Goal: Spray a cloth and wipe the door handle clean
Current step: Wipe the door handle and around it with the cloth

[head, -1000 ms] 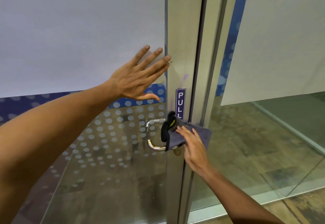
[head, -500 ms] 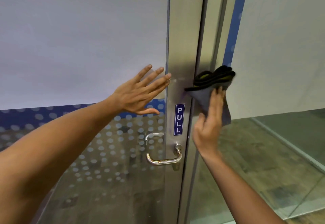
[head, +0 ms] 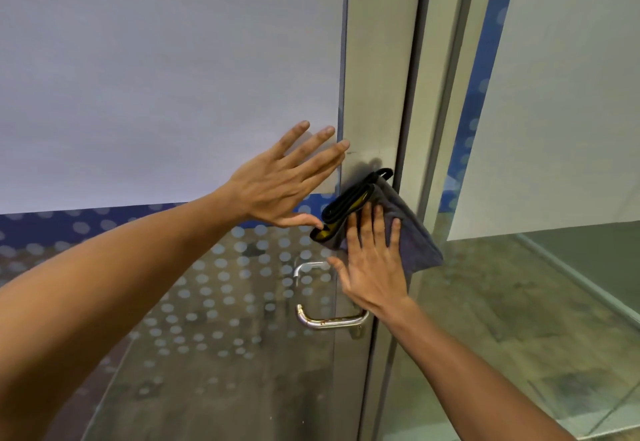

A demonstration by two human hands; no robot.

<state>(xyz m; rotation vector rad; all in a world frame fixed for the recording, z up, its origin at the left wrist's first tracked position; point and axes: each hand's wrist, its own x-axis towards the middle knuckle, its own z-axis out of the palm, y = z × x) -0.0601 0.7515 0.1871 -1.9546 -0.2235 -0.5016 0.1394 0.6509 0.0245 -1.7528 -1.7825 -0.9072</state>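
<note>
A folded grey cloth (head: 408,229) with a black and yellow edge lies flat against the metal door frame (head: 377,77), just above the handle. My right hand (head: 374,267) presses on it with flat, spread fingers, covering the spot where the PULL sign was. The chrome lever handle (head: 329,321) sticks out to the left below that hand, bare and untouched. My left hand (head: 280,184) rests open on the glass door, fingertips at the frame's edge, thumb near the cloth's left corner. No spray bottle is in view.
The glass door (head: 207,302) has a white frosted upper panel and a blue dotted band. A second glass pane (head: 519,302) stands to the right of the frame. A reflection of a second handle (head: 304,269) shows in the glass.
My right hand went from the handle up the frame's right edge with the cloth, then came back down and left onto the frame face. The left hand stayed on the glass.
</note>
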